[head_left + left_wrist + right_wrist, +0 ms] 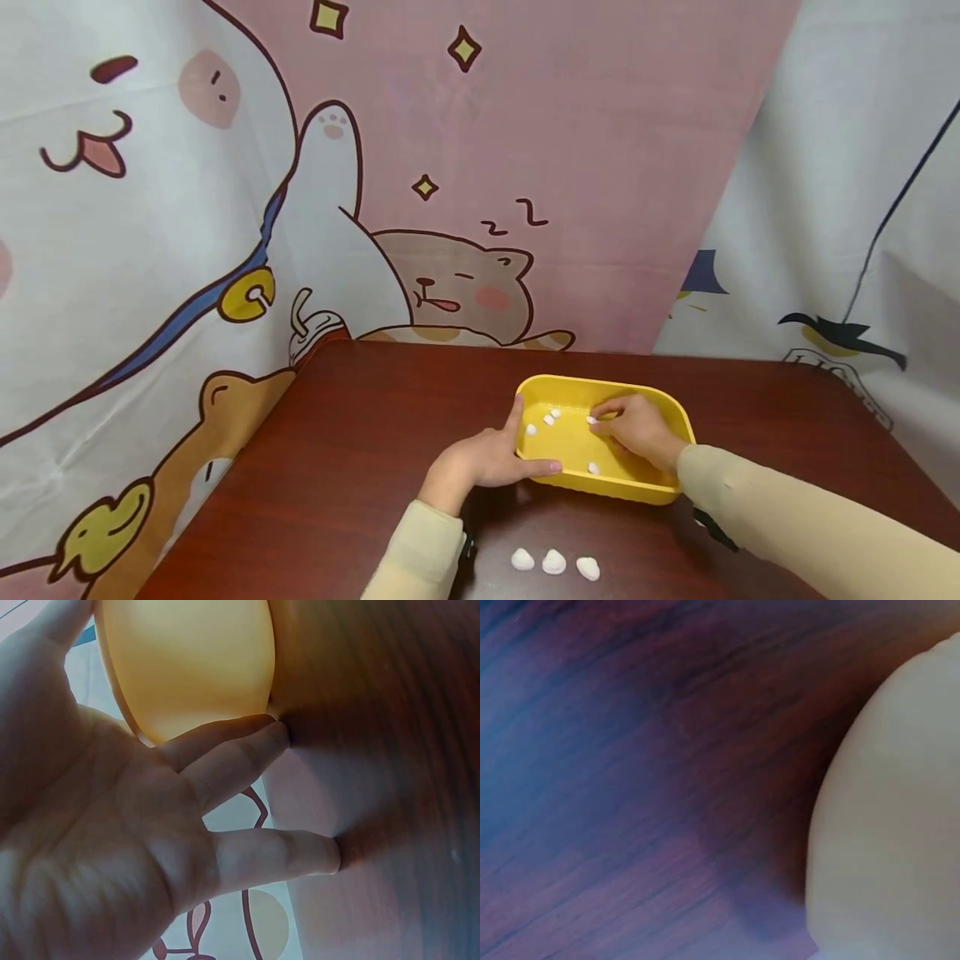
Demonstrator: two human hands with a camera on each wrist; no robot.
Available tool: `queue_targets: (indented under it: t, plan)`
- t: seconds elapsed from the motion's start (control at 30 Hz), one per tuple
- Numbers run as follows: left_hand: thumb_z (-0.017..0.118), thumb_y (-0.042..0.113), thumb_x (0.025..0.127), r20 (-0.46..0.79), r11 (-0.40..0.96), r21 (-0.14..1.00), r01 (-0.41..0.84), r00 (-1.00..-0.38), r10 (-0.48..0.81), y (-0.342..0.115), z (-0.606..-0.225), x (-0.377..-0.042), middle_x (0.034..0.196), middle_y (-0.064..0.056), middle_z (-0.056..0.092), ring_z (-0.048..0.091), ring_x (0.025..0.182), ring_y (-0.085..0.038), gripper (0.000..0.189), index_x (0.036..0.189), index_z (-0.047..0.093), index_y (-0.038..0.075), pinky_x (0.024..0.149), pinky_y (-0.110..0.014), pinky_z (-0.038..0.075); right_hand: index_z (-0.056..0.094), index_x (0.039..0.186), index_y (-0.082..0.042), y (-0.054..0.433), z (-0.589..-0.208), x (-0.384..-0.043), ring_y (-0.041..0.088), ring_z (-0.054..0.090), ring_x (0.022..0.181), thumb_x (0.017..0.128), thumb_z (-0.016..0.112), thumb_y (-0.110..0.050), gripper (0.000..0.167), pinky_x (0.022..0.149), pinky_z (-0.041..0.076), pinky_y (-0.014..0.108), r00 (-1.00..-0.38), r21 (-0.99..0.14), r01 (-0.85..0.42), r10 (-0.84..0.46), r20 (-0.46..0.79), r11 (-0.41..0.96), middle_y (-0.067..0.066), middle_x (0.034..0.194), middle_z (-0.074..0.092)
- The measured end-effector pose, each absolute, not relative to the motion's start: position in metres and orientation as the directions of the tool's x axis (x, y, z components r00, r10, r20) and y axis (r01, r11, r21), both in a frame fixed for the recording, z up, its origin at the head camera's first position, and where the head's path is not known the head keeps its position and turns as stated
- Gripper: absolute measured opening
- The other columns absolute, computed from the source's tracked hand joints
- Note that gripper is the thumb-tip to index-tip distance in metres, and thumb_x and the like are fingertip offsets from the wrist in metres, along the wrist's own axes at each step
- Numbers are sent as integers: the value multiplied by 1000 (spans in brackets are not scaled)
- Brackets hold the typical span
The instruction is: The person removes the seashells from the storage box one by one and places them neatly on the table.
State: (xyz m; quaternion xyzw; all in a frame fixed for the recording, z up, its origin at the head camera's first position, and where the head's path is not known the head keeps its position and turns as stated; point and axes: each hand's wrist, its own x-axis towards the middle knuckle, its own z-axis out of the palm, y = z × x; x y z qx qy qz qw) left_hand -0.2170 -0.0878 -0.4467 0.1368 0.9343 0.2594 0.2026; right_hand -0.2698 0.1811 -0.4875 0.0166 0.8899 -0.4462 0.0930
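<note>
A yellow plastic tray (611, 487) with rounded corners sits on the dark wooden table. My left hand (491, 458) is at its left end, thumb laid over the front rim. The left wrist view shows the fingers (251, 859) of that hand spread and straight, their tips by the table and the tray's outer wall. Inside the tray my right hand (637, 429) pinches a small white shell (592, 420) between thumb and fingertips. Several similar shells lie on the tray floor, among them a shell (531, 429) at the left and another shell (593, 468) near the front wall.
Three larger white shells, with a middle shell (553, 562), form a row on the table (360, 467) in front of the tray. A cartoon-printed cloth (585, 167) hangs behind and beside the table. The right wrist view holds mostly wood grain and a blurred pale rounded surface (892, 825).
</note>
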Motion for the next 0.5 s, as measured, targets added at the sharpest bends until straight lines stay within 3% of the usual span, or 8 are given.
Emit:
queue_targets:
  t: [0.23,0.37,0.5]
  plan:
    - [69,76,87,-318,823,550,144,-875,366,-86,-449,-215,121,-16,73,70,108,-22,127,173,-8,22,100,-47,55,76,125,-4,176,-454,-266,14,40,51,97,79,-21,33,53,39,28,-975,-831,147,-65,-214,537,-3,60,46]
    - [69,76,88,-322,819,554,147,-870,374,-87,-448,-217,112,-12,74,71,106,-21,127,172,-8,22,101,-46,55,75,129,-8,170,-405,-252,12,44,62,100,77,-27,35,61,43,27,-968,-942,188,-109,-226,277,-7,76,58]
    - [69,76,88,-318,817,559,142,-873,370,-90,-445,-219,115,-14,73,70,103,-22,126,173,-8,23,98,-45,55,80,118,-20,166,-361,-225,10,44,65,99,77,-27,20,64,43,24,-966,-983,182,-187,-176,-12,-11,89,65]
